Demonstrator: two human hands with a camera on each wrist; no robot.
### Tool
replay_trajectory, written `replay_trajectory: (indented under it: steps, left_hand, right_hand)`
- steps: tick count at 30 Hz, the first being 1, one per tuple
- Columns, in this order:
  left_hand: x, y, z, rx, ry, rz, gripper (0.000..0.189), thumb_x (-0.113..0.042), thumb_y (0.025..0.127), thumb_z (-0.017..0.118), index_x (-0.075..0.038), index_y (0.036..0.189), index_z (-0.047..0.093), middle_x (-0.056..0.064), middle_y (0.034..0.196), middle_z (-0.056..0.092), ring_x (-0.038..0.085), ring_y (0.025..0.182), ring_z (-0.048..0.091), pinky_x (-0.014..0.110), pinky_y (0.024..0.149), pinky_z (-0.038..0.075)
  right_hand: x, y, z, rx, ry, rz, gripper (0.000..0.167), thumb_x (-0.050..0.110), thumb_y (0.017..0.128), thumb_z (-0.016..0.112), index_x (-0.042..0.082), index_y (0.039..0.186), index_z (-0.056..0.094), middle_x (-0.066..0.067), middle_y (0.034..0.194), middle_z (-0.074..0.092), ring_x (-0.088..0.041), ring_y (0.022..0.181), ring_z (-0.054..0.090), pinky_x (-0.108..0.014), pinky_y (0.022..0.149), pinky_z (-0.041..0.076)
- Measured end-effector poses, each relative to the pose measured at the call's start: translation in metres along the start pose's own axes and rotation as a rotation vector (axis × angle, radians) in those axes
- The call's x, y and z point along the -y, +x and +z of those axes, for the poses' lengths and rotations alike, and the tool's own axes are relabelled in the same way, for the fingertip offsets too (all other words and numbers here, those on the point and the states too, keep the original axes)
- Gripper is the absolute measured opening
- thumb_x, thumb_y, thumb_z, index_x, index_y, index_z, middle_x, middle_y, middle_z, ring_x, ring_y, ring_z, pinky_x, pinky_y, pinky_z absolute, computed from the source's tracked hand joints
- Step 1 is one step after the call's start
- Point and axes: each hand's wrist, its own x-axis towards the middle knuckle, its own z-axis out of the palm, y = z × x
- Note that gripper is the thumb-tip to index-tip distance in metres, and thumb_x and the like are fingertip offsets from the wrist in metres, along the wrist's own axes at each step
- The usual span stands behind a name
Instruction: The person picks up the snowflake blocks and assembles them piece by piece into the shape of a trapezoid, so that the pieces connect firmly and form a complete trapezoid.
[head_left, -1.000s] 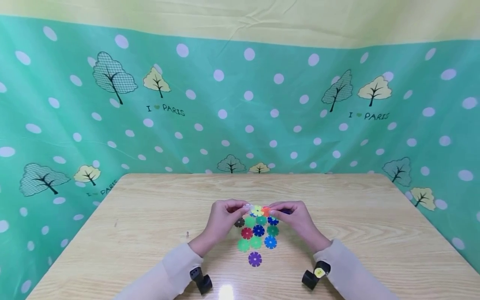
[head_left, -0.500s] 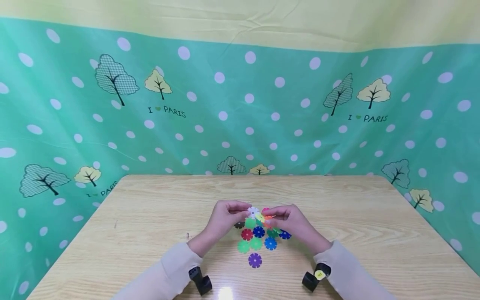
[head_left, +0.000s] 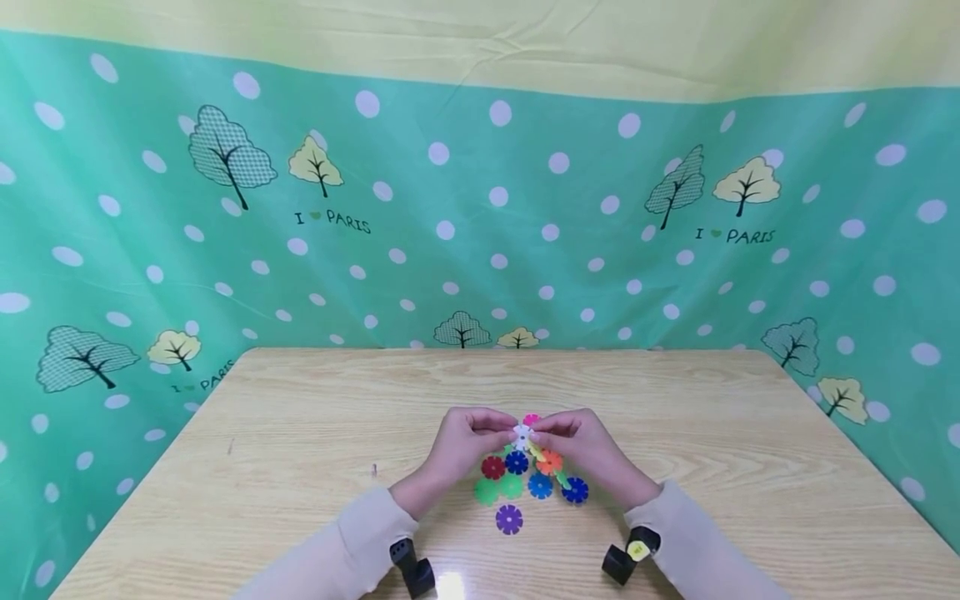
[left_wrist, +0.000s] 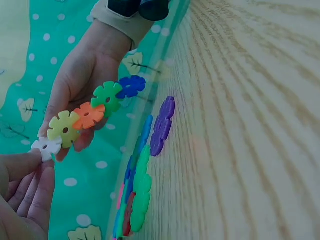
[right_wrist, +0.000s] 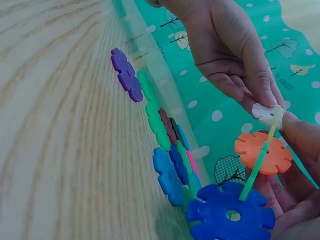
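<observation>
1. The left hand (head_left: 472,437) had a grip that pinched a white notched disc (left_wrist: 46,148) between thumb and fingers.
2. The right hand (head_left: 581,437) had a grip pinched on the chain (left_wrist: 89,115) of slotted discs, near where its yellow disc (left_wrist: 59,120) met the white one.
3. Held up above the table (head_left: 315,400), the chain ran white, yellow, orange, green, blue, with neighbours at angles.
4. On the tabletop below, a purple disc (head_left: 509,519) lay nearest the person; beyond it were two light green discs (head_left: 512,486) side by side, a sky-blue disc (head_left: 540,485), a red disc (head_left: 492,467) and a dark blue disc (head_left: 517,462).
5. Behind hung a polka-dot cloth (head_left: 525,233).
</observation>
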Motion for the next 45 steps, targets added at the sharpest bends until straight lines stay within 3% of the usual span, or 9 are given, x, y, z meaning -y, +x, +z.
replay_trajectory:
  steps: [7, 15, 21, 28, 38, 45]
  left_hand:
    - [-0.003, 0.001, -0.015, -0.004, 0.003, -0.025, 0.026, -0.008, 0.084, 0.070, 0.004, 0.107, 0.066, 0.016, 0.104, 0.069, 0.021, 0.090, 0.068, 0.028, 0.079, 0.055]
    - [0.015, 0.014, -0.040, -0.033, 0.052, -0.106, 0.030, 0.001, 0.080, 0.070, 0.002, 0.110, 0.065, 0.018, 0.108, 0.067, 0.022, 0.094, 0.066, 0.027, 0.081, 0.054]
    - [0.027, 0.022, -0.056, -0.016, 0.125, -0.149, 0.035, 0.000, 0.078, 0.071, 0.001, 0.113, 0.064, 0.015, 0.111, 0.066, 0.024, 0.100, 0.063, 0.032, 0.087, 0.052]
    - [0.036, 0.026, -0.064, -0.028, 0.243, -0.192, 0.034, -0.001, 0.075, 0.075, -0.006, 0.108, 0.069, 0.005, 0.107, 0.068, 0.021, 0.101, 0.060, 0.037, 0.092, 0.049]
    - [0.039, 0.026, -0.062, 0.005, 0.413, -0.128, 0.039, -0.001, 0.074, 0.075, -0.011, 0.111, 0.069, 0.006, 0.115, 0.066, 0.025, 0.108, 0.058, 0.040, 0.096, 0.047]
    - [0.039, 0.026, -0.062, 0.026, 0.465, -0.086, 0.036, -0.001, 0.073, 0.076, -0.011, 0.108, 0.071, 0.008, 0.115, 0.066, 0.029, 0.114, 0.056, 0.045, 0.101, 0.042]
  right_hand:
    - [0.000, 0.001, -0.004, -0.037, -0.016, 0.026, 0.023, 0.018, 0.087, 0.068, -0.001, 0.101, 0.071, -0.011, 0.099, 0.071, -0.015, 0.084, 0.062, -0.024, 0.072, 0.053]
    - [-0.001, 0.005, -0.007, -0.055, -0.006, 0.069, 0.026, 0.019, 0.086, 0.069, -0.001, 0.101, 0.070, -0.009, 0.096, 0.071, -0.014, 0.082, 0.062, -0.024, 0.070, 0.052]
    - [-0.004, 0.005, -0.006, -0.031, 0.022, 0.059, 0.029, 0.020, 0.085, 0.071, -0.004, 0.101, 0.069, -0.008, 0.093, 0.071, -0.012, 0.077, 0.062, -0.023, 0.067, 0.053]
    - [-0.007, 0.005, -0.006, -0.033, 0.019, 0.062, 0.030, 0.022, 0.084, 0.071, -0.003, 0.099, 0.070, -0.007, 0.092, 0.071, -0.013, 0.078, 0.061, -0.022, 0.066, 0.052]
    - [-0.004, 0.004, -0.007, -0.028, 0.024, 0.046, 0.029, 0.021, 0.086, 0.069, -0.005, 0.099, 0.069, -0.006, 0.092, 0.071, -0.012, 0.079, 0.062, -0.022, 0.068, 0.052]
    - [-0.001, 0.004, -0.006, -0.039, 0.032, 0.056, 0.026, 0.017, 0.086, 0.069, -0.005, 0.099, 0.069, -0.007, 0.092, 0.071, -0.011, 0.078, 0.062, -0.021, 0.067, 0.052]
